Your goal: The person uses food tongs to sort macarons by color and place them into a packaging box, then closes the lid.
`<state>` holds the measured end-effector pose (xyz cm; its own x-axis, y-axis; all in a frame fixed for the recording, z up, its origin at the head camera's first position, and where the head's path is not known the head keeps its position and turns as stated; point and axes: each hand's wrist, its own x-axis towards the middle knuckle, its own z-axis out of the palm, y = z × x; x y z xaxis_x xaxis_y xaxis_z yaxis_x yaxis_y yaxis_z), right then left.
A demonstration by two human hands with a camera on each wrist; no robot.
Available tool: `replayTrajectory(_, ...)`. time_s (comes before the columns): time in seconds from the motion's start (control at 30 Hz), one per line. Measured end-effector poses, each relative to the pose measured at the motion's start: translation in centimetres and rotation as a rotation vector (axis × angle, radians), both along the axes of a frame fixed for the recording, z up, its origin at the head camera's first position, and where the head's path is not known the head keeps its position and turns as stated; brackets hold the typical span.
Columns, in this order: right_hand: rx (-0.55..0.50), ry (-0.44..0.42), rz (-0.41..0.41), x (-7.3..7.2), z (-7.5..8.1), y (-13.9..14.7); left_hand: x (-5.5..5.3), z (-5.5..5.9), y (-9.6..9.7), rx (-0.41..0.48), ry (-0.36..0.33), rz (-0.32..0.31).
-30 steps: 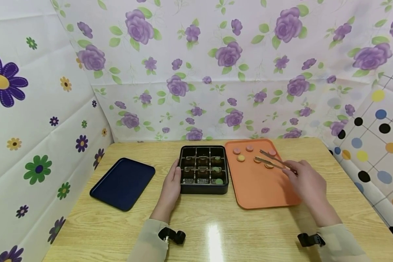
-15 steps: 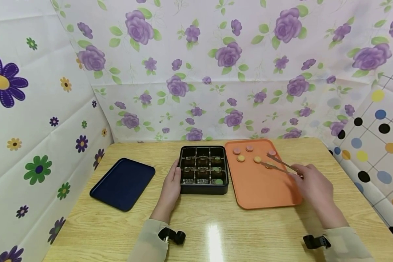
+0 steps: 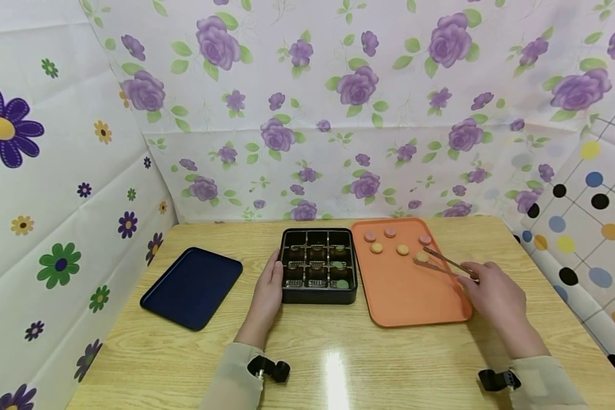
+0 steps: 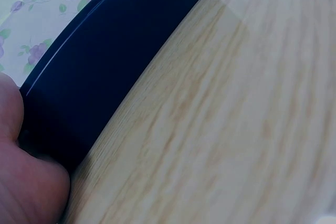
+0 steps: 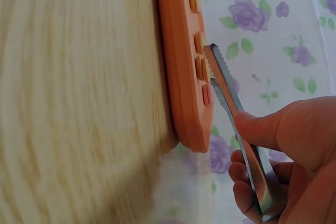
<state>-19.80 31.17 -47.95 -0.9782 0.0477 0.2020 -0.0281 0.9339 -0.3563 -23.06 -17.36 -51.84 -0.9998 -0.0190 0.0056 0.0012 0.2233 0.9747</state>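
From here I judge the yellow cookie (image 3: 421,257) on the orange tray (image 3: 415,302) light, fragile; grip its edge. Right hand (image 3: 494,293) pinches tongs (image 5: 256,166); left hand (image 3: 268,287), fingers extended, touches box (image 3: 319,296).

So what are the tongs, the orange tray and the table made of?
The tongs look like smooth metal: silvery edges that catch the light. The orange tray is probably plastic, with a smooth, even colour and rounded corners. The table looks like glossy wood, with grain lines and a bright reflection, but may be a wood-look print.
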Motion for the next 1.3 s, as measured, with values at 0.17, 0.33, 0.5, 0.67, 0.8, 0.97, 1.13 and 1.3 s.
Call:
replayTrajectory(0.17, 0.000, -0.009, -0.005, -0.14, -0.38, 0.19, 0.05, 0.09, 0.03, 0.001, -0.001, 0.003)
replayTrajectory(0.33, -0.002, -0.014, -0.011, -0.30, -0.74, 0.32, 0.07, 0.10, 0.05, 0.001, 0.000, 0.003)
replayTrajectory(0.5, -0.004, -0.022, -0.013, -0.28, -0.81, 0.40, 0.02, 0.10, 0.06, 0.003, -0.002, 0.003)
replayTrajectory(0.67, -0.005, -0.019, -0.011, -0.35, -0.80, 0.37, 0.01, 0.12, 0.10, 0.005, -0.003, 0.005)
replayTrajectory(0.8, -0.007, -0.020, -0.011, -0.41, -0.74, 0.31, 0.00, 0.15, 0.09, 0.009, -0.010, 0.009)
replayTrajectory(0.97, -0.009, -0.012, -0.010, -0.35, -0.68, 0.18, 0.00, 0.06, 0.06, -0.002, -0.002, 0.009)
replayTrajectory(1.13, -0.017, -0.013, -0.015, -0.21, -0.65, 0.01, 0.04, 0.08, 0.05, 0.002, 0.001, 0.008)
replayTrajectory(1.3, -0.019, -0.012, -0.017, -0.13, -0.64, -0.09, 0.07, 0.05, 0.02, 0.013, -0.003, 0.007)
